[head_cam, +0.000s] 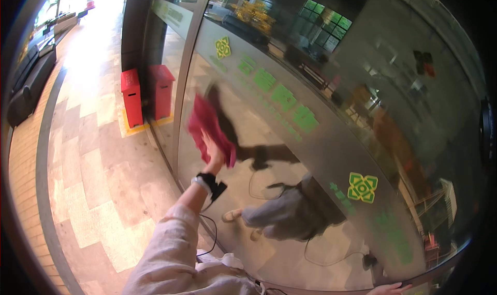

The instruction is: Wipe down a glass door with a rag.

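Observation:
My left hand holds a dark red cloth flat against a large glass panel. The cloth is blurred and lies near the panel's metal upright. Around the left wrist are a black strap with a device and a pale band; a black cable hangs below. My right hand shows only partly at the bottom edge, beside the glass's lower dark frame. What its fingers grip cannot be made out. A frosted strip with green writing and emblems crosses the glass.
A red bin stands on the floor past the upright, and its reflection shows beside it. At far left is a black sofa. Stone-tiled floor runs along the glass. The panel reflects my body, and furniture shows in its upper part.

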